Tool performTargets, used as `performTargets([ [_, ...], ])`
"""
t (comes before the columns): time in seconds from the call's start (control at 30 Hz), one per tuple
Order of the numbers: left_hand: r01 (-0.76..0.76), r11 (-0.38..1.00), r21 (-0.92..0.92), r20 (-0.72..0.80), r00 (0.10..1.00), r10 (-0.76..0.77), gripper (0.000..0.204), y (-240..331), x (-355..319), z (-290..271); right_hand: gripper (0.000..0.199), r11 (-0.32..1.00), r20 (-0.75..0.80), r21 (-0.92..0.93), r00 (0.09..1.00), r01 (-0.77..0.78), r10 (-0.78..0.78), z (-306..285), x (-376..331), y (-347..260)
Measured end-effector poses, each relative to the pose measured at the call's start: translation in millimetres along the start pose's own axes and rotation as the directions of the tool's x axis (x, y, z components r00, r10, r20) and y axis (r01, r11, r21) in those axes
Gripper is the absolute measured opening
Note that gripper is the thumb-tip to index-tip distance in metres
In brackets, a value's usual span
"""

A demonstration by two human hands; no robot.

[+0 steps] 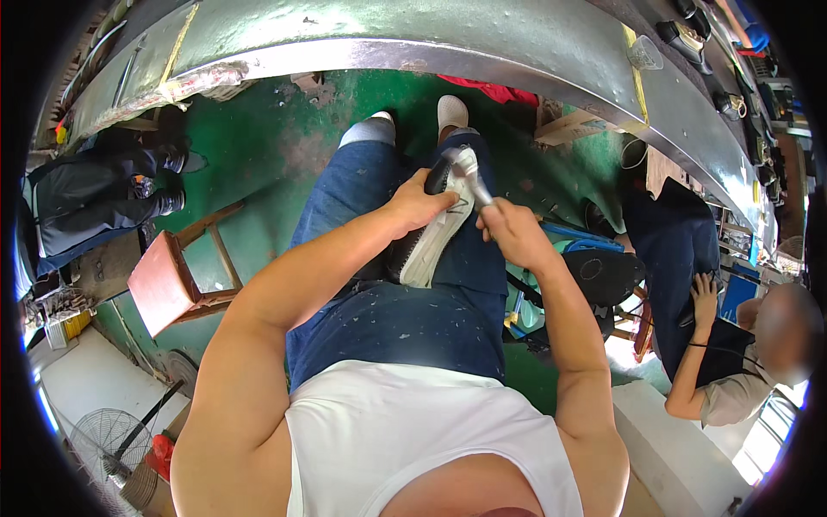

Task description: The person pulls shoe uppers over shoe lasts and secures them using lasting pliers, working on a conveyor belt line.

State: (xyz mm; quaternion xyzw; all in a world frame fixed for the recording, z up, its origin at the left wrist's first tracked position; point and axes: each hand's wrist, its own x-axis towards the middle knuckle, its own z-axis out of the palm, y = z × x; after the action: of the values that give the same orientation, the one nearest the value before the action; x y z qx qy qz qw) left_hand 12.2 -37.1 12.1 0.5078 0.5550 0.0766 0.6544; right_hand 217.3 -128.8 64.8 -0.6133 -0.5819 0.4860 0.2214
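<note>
A dark shoe upper with a pale, whitish bottom side [428,252] rests on my lap, tilted lengthwise between my thighs. My left hand [417,207] is wrapped round its far part, thumb lying over the pale face. In my right hand [517,233] is a hammer [479,189], gripped by its handle. Its head is smeared by motion and lies over the far end of the shoe. I cannot tell whether the head touches it. A dark apron or cloth [405,332] with pale flecks covers my lap.
A metal-topped workbench [362,56] curves across the far side. To my left stands a stool [164,280] with a reddish seat; a fan [108,448] is behind it. A seated person [728,370] is at my right, near a black stool seat [603,274]. Another person's legs [103,202] show at left.
</note>
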Motion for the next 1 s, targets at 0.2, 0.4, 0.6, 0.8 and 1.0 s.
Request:
performTargets([
  [0.2, 0.086, 0.994, -0.073, 0.226, 0.972, -0.068, 0.083, 6.3, 6.5, -16.0, 0.035, 0.959, 0.028, 0.047, 0.960, -0.278, 0.277, -13.8, -16.4, 8.5],
  [0.4, 0.207, 0.974, -0.095, 0.357, 0.920, -0.161, 0.083, 18.2, -0.8, -20.8, 0.032, 0.977, 0.302, -0.211, 0.947, -0.042, 0.106, 1.6, -60.0, -20.6],
  [0.6, 0.186, 0.964, -0.192, 0.321, 0.940, -0.117, 0.084, 6.7, 4.7, -17.1, 0.036, 0.843, 0.114, -0.536, 0.993, 0.043, 0.022, 38.2, -50.1, -18.2],
  [0.8, 0.033, 0.993, -0.118, 0.227, 0.974, -0.006, 0.084, -15.7, 15.7, -9.2, 0.032, 0.928, -0.151, -0.361, 0.977, 0.087, -0.150, 65.0, -74.9, 10.0],
  [1.0, -0.407, 0.903, 0.136, 0.243, 0.898, 0.368, 0.095, -56.2, -15.3, -13.3, 0.036, 0.968, 0.143, -0.175, 0.968, -0.181, 0.207, 34.8, -82.7, 0.6],
])
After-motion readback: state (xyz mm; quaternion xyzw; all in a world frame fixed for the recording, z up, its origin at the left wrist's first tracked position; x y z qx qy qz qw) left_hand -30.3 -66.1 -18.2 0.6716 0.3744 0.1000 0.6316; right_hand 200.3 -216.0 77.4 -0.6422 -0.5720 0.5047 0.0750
